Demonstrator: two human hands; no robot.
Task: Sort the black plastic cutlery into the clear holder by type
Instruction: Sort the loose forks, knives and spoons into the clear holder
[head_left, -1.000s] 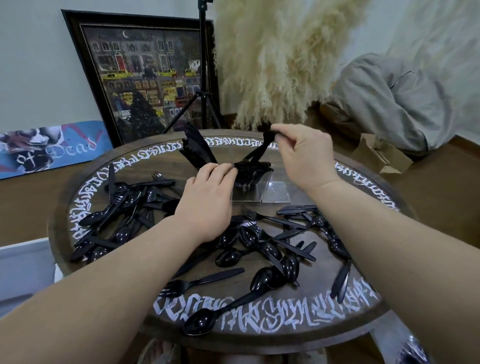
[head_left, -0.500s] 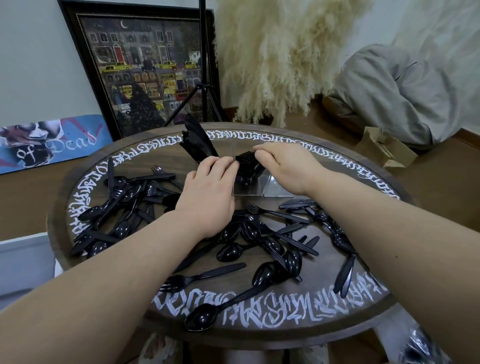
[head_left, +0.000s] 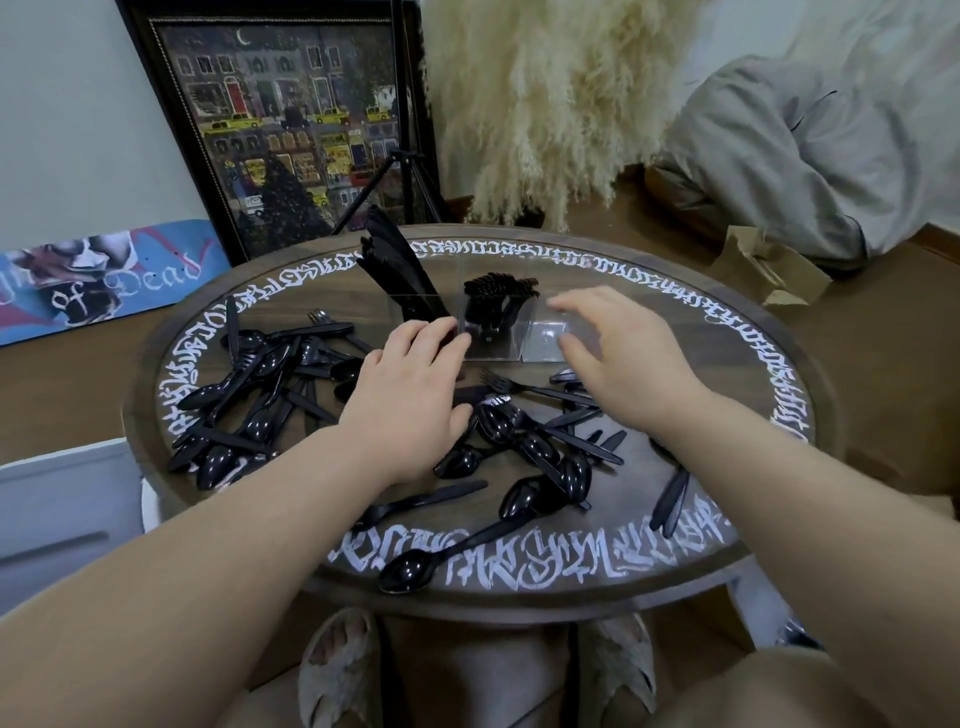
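Three compartments make up the clear holder (head_left: 498, 332) at the table's (head_left: 753, 395) middle, flanked by both hands. Its left end is touched by the left hand (head_left: 410, 395), fingers relaxed; nothing is held by the spread right hand (head_left: 618, 358). Loose cutlery (head_left: 540, 452) is scattered below.

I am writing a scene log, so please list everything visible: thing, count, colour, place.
clear holder: one, transparent, far middle of table
knives: a bundle, black, left compartment, leaning left
forks: a bundle, black, middle compartment
loose cutlery: many, black, scattered over table
spoon: one, black, near table edge
round table: one, brown with white lettering
framed painting: one, against wall
pampas grass: one, cream, behind table
left hand: open, resting beside holder
right hand: open, holding nothing, at right compartment
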